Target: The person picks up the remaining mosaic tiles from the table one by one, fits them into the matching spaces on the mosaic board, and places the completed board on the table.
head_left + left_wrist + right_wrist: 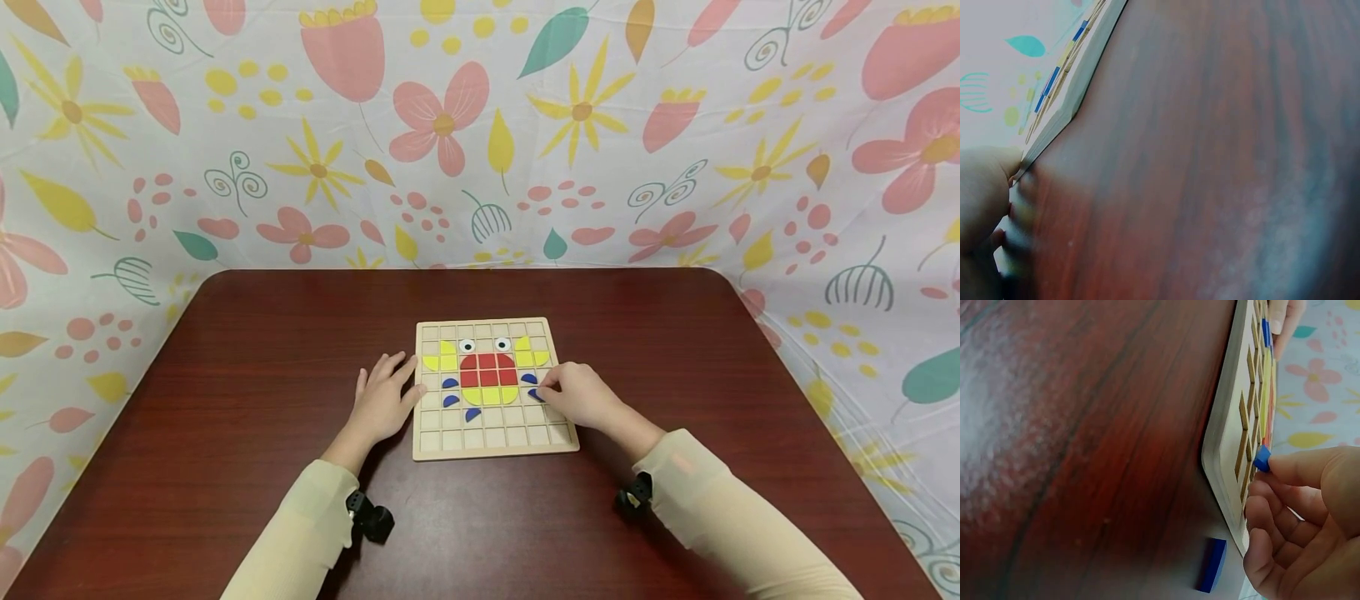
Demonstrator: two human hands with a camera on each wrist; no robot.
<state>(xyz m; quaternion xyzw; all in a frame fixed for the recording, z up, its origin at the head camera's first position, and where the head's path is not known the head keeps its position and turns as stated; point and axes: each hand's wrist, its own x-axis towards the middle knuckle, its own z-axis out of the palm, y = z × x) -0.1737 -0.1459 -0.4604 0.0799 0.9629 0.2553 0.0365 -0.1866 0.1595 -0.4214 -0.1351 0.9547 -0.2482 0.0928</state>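
Observation:
A square wooden grid board (442, 446) lies on the table, bearing red, yellow and blue tiles plus two round eye tiles. At its right side my right hand (585, 396) pinches a blue half-round tile (1262, 458) between thumb and finger, low over the grid. Just above it, another blue tile (529, 378) sits in a cell. My left hand (380, 400) rests with fingers spread at the board's left edge, thumb on the rim. Three blue tiles lie on the left and lower part of the grid, one of them (472, 414) below the yellow row.
In the right wrist view, a loose blue tile (1212, 565) lies on the dark wooden table (300, 333) beside the board; the head view does not show it. Behind the table hangs a flowered cloth (510, 167). A black device (370, 517) is strapped to each wrist.

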